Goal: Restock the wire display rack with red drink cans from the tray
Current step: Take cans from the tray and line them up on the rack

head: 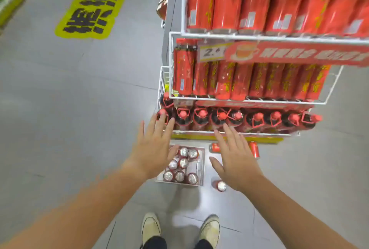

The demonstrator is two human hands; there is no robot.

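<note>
A clear tray [200, 171] lies on the floor in front of the white wire display rack [247, 102] and holds several upright red drink cans [183, 163]. My left hand [153, 147] hovers over the tray's left side, fingers spread and straight, holding nothing. My right hand [235, 159] hovers to the right of the tray, also spread and empty. Two loose red cans [254, 149] lie on their sides by the rack's foot, and a third loose can [220, 186] sits on the floor below my right hand. The rack's upper shelves are packed with red cans [229, 5].
Dark bottles with red caps [257, 119] fill the rack's lowest shelf. A red banner [311, 54] and a price tag [212, 51] hang on the middle shelf. My two shoes [150, 226] stand on the grey floor behind the tray. A yellow floor sticker [95, 3] lies to the far left.
</note>
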